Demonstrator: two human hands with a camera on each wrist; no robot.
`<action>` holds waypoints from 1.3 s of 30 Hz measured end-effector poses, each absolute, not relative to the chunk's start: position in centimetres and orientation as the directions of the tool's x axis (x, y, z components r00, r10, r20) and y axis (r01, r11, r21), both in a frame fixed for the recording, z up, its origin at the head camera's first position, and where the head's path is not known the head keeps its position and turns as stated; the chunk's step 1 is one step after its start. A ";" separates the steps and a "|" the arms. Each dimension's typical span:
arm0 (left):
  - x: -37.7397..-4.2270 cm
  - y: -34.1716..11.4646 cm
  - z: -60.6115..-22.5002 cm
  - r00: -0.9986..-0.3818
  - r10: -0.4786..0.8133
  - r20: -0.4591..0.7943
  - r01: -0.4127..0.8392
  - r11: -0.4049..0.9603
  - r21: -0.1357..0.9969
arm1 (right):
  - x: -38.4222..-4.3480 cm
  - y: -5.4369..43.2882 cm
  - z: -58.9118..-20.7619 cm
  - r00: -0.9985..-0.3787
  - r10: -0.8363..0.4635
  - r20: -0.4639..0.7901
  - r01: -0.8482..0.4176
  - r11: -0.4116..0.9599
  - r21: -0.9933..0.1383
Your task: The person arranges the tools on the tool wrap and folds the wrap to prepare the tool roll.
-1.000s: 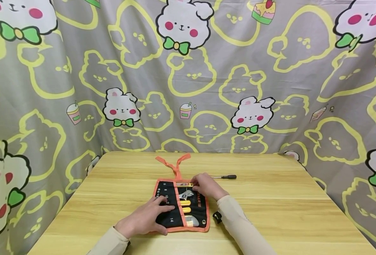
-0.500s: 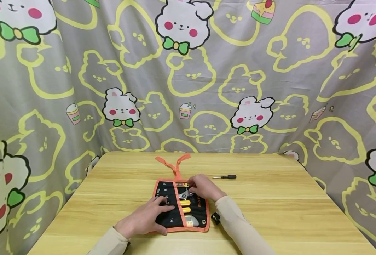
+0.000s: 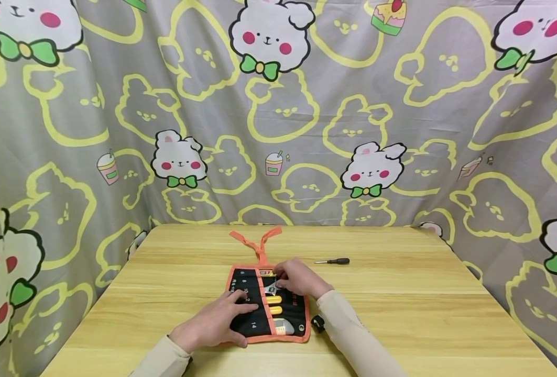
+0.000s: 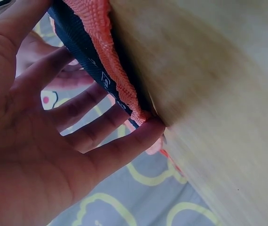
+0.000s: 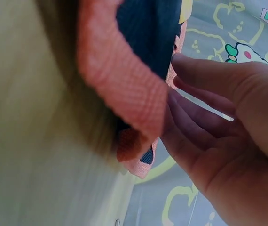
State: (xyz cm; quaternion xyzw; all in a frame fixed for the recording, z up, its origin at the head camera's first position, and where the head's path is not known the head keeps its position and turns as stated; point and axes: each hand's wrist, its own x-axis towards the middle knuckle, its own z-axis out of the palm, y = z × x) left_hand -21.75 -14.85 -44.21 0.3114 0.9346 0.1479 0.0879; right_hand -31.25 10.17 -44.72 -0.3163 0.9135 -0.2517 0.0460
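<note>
A black tool roll [image 3: 247,317] with orange edging lies spread on the table. My left hand [image 3: 214,320] rests on its numbered half, fingers spread; in the left wrist view the little finger meets the orange edging [image 4: 110,61]. My right hand [image 3: 299,277] is at the far pocket, fingertips at the end of a slim yellow tool [image 3: 265,273] with a label, and partly covers it. Just below the thumb sits an adjustable wrench [image 3: 271,289]. Nearer me, two yellow handles [image 3: 274,300] and a grey, rounded tool [image 3: 285,326] stick out of other pockets.
A black-handled screwdriver [image 3: 338,261] lies to the right behind the roll. A small black object [image 3: 318,323] is beside the right forearm. Orange ties [image 3: 261,252] stretch from the roll's far edge. A patterned curtain [image 3: 278,131] hangs around the wooden table [image 3: 401,303].
My right hand has moved left, and the yellow tool has slid further into its pocket. The hand now covers more of the wrench. My left hand has stayed in place.
</note>
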 end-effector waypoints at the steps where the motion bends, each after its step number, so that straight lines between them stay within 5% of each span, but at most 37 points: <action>1: -21.7 -14.9 -44.2 -0.791 0.608 -0.072 0.556 0.762 0.330 | -31.2 10.1 -44.7 -0.795 -0.602 0.071 -0.554 0.673 -0.490; 17: -21.7 -15.2 -43.9 -0.790 0.608 -0.081 0.550 0.761 0.344 | -31.4 10.0 -44.9 -0.753 -0.658 0.030 -0.582 0.644 -0.497; 39: -21.9 -15.0 -44.4 -0.788 0.611 -0.075 0.560 0.763 0.323 | -32.3 13.4 -44.0 -0.825 -0.561 0.062 -0.478 0.636 -0.606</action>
